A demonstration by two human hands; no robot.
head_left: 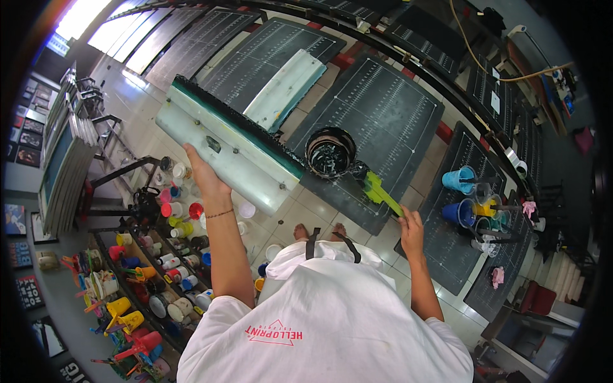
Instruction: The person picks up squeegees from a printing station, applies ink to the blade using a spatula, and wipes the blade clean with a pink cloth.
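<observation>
My left hand (203,177) grips a long pale squeegee (227,145) with a dark, ink-covered blade edge, held up and tilted across the upper left. My right hand (410,231) holds a green spatula (378,190) by its handle. The spatula's black-coated tip sits just right of a round black ink pot (330,152). The pot rests on a dark ruled printing board (383,127).
Several dark ruled boards (268,54) line a curved row, one carrying a white squeegee (286,89). Blue and yellow cups (469,198) stand on the board at right. Shelves with many coloured paint jars (147,274) fill the lower left. Stacked screen frames (64,159) lean at far left.
</observation>
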